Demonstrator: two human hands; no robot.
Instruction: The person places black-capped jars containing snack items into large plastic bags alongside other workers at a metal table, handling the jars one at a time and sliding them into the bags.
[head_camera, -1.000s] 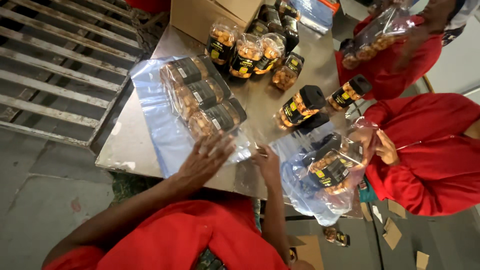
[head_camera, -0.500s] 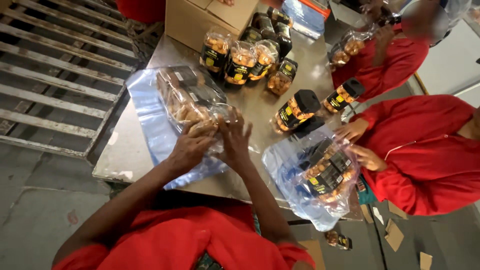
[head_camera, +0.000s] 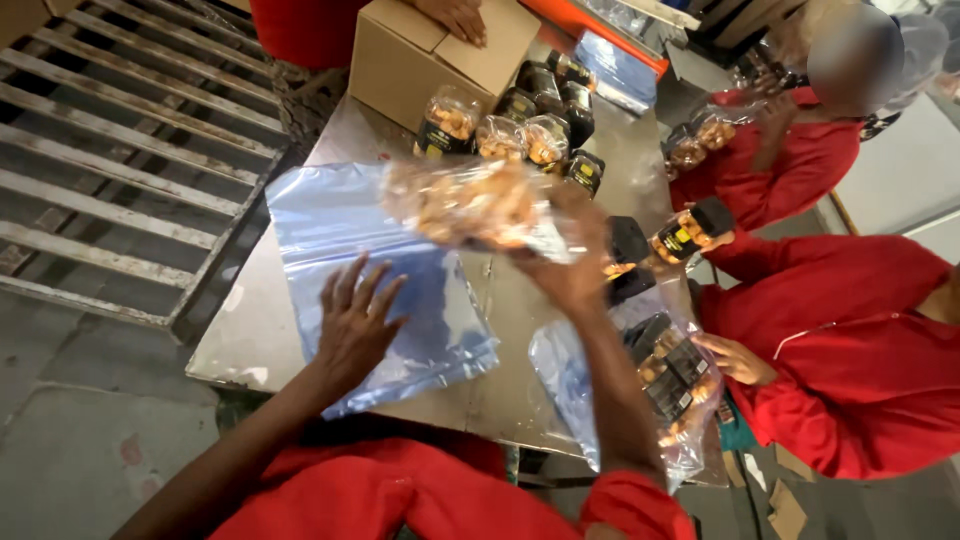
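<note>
My right hand (head_camera: 572, 262) grips a clear plastic bag packed with jars of nuts (head_camera: 470, 203) and holds it in the air above the metal table (head_camera: 500, 390); the bag is blurred by motion. My left hand (head_camera: 352, 322) lies flat, fingers spread, on a stack of empty bluish plastic bags (head_camera: 330, 215) spread over the table's near left part. Both my sleeves are red.
Several black-lidded nut jars (head_camera: 505, 135) stand at the far side by a cardboard box (head_camera: 430, 55) that another person's hand rests on. At the right, people in red handle jars; one fills a bag (head_camera: 665, 385). A wooden pallet (head_camera: 110, 150) lies left of the table.
The filled bag of jars has left the stack of bags and risen to the right in my right hand. My left hand has dropped flat onto the empty bags.
</note>
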